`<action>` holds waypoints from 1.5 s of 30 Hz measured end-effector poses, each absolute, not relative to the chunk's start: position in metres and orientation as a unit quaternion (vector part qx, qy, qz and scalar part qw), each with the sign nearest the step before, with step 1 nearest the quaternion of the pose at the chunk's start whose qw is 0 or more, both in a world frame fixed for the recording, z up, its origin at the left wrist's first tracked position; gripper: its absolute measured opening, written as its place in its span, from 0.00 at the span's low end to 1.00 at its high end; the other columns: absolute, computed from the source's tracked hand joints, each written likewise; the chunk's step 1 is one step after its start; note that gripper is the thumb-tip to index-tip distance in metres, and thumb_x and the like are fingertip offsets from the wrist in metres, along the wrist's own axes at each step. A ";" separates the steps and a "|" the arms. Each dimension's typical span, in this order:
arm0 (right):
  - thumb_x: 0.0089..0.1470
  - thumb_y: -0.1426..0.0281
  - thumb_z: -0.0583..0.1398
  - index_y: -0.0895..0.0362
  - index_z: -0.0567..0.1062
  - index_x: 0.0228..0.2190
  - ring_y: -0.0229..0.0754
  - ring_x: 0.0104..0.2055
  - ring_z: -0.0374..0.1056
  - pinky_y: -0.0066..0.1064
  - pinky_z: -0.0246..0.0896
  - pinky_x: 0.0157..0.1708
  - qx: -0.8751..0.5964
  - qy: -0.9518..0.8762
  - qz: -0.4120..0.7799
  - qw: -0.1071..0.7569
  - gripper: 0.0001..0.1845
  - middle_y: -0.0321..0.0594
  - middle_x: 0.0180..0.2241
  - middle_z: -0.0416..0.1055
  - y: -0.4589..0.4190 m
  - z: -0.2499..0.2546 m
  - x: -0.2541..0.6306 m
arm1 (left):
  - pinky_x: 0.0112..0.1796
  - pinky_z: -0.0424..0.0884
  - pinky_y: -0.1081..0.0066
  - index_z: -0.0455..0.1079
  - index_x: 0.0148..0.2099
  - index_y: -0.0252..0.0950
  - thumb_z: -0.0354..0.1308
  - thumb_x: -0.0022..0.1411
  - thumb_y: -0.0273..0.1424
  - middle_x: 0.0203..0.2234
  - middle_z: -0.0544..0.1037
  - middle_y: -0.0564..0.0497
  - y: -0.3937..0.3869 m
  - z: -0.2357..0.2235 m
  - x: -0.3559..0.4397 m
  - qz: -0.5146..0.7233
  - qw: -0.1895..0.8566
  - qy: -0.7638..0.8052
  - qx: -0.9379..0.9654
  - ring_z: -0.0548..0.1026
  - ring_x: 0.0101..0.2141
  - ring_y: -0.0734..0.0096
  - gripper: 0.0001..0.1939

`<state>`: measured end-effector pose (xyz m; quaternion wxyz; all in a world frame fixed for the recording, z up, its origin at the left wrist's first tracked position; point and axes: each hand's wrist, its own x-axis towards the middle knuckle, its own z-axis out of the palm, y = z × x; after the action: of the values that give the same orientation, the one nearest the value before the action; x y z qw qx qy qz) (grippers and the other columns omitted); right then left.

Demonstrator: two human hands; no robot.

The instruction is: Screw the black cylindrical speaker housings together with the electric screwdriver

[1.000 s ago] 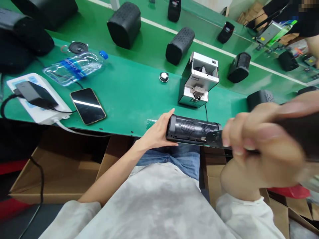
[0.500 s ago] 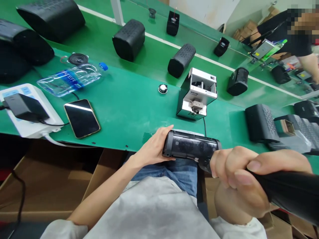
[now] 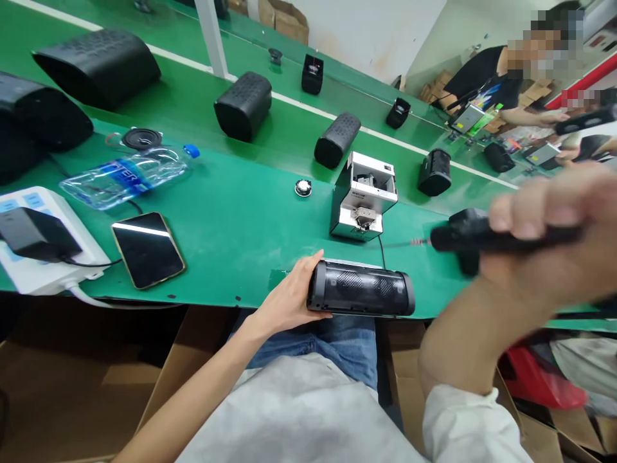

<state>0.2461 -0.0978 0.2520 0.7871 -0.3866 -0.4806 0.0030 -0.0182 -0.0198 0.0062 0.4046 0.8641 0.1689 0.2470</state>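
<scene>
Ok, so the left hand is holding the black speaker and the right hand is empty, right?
Not quite: the right hand isn't empty. The head view shows it gripping a black tool. The left hand does hold the black speaker.

The only camera rides on the person's head, facing forward and steeply down past the pale grey shirt (image 3: 299,411) at close range, across the glossy green table (image 3: 231,231), tilted so the thin white line (image 3: 332,116) slopes down rightward.
</scene>
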 end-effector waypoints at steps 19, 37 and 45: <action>0.48 0.64 0.68 0.56 0.69 0.36 0.35 0.15 0.55 0.27 0.45 0.12 -0.413 -0.449 0.004 0.792 0.16 0.27 0.22 0.57 -0.003 0.219 0.263 | 0.69 0.73 0.34 0.28 0.87 0.52 0.84 0.56 0.34 0.75 0.64 0.32 -0.020 0.008 -0.016 0.258 0.415 0.164 0.857 0.68 0.73 0.31 0.78; 0.53 0.67 0.65 0.56 0.68 0.38 0.32 0.15 0.55 0.29 0.48 0.11 -0.367 -0.473 -0.078 0.798 0.13 0.30 0.27 0.61 0.024 0.209 0.265 | 0.69 0.73 0.37 0.29 0.87 0.51 0.84 0.57 0.35 0.73 0.67 0.33 -0.020 0.007 -0.017 0.255 0.415 0.170 0.857 0.70 0.73 0.33 0.76; 0.53 0.66 0.69 0.55 0.69 0.37 0.31 0.15 0.53 0.27 0.44 0.11 -0.378 -0.476 -0.006 0.794 0.15 0.27 0.23 0.56 -0.001 0.209 0.269 | 0.69 0.73 0.38 0.30 0.87 0.52 0.84 0.57 0.37 0.74 0.66 0.33 -0.019 0.008 -0.018 0.253 0.421 0.173 0.854 0.70 0.72 0.34 0.76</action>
<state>0.2694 -0.0012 0.2088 0.7940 -0.3783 -0.4758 -0.0056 -0.0183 -0.0191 0.0080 0.4207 0.8539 0.1729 0.2530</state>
